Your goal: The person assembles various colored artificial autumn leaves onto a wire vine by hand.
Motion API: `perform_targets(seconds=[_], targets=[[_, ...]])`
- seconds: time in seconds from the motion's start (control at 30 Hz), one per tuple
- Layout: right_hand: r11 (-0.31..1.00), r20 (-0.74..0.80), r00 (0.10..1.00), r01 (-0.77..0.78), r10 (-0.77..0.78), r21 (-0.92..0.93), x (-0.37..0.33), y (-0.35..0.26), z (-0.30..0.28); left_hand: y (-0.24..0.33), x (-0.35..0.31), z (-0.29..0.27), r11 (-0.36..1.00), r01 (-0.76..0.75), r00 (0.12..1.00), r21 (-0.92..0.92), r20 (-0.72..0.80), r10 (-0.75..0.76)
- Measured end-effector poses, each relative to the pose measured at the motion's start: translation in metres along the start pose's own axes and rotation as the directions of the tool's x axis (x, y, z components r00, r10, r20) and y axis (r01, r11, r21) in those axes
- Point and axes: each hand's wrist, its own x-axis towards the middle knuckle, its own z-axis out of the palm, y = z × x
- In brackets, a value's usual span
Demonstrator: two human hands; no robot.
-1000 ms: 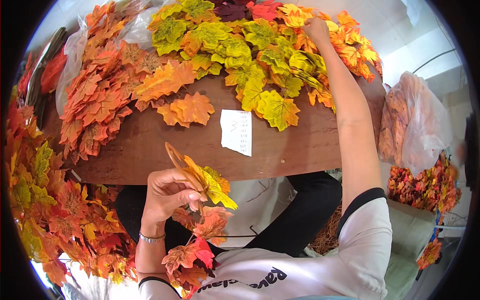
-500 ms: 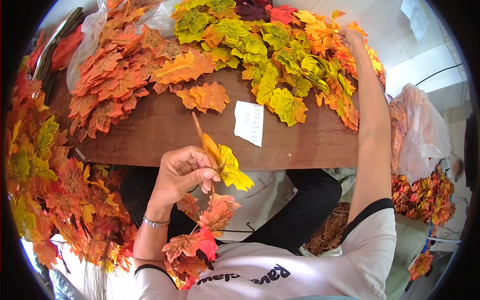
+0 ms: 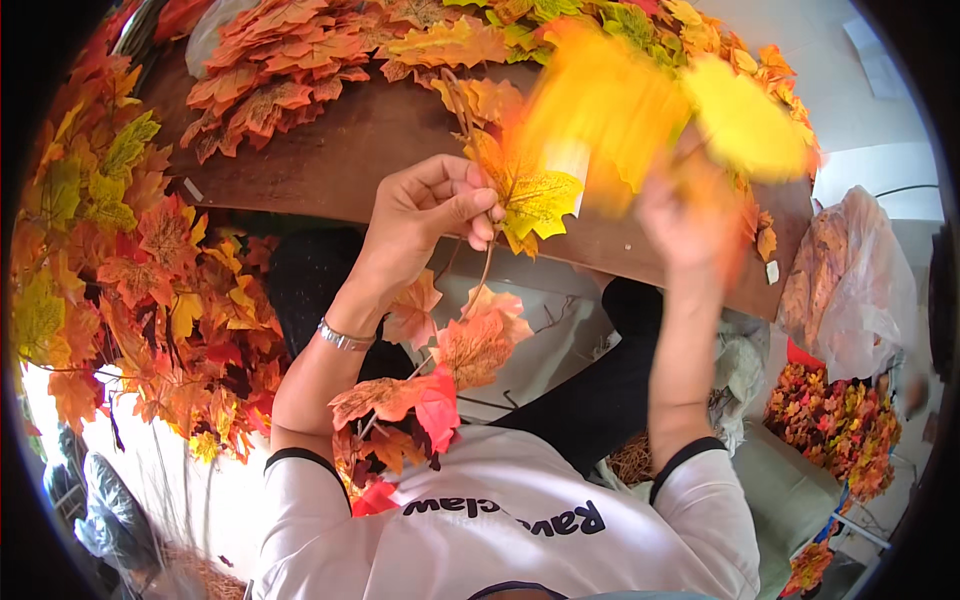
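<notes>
Head view: leaves (image 3: 285,55) crowd a brown table (image 3: 310,160) beside a bag (image 3: 858,290).

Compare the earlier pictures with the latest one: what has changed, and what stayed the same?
The right hand has drawn back from the far pile of orange-yellow artificial maple leaves toward the left hand, bringing a motion-blurred yellow-orange leaf bunch. The left hand still pinches a yellow maple leaf.

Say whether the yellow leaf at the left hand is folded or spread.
Spread: the yellow leaf fans its pointed lobes outward beside the left hand.
</notes>
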Motion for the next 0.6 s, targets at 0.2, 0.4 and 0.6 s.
perform_targets(seconds=[0.2,0.4,0.6], targets=[[0.984,-0.275,0.961,-0.023,-0.028,-0.178,0.001,0.086,-0.031,0.000,-0.004,0.006,0.995,-0.090,0.985,-0.046,0.146,0.096],[0.992,-0.293,0.948,-0.125,0.122,0.009,-0.012,0.111,-0.019,-0.001,-0.011,0.003,0.986,-0.134,0.980,-0.095,0.136,0.146],[0.989,-0.243,0.959,-0.142,0.147,0.038,-0.013,0.119,-0.009,0.002,-0.013,0.002,0.979,-0.168,0.968,-0.119,0.167,0.187]])
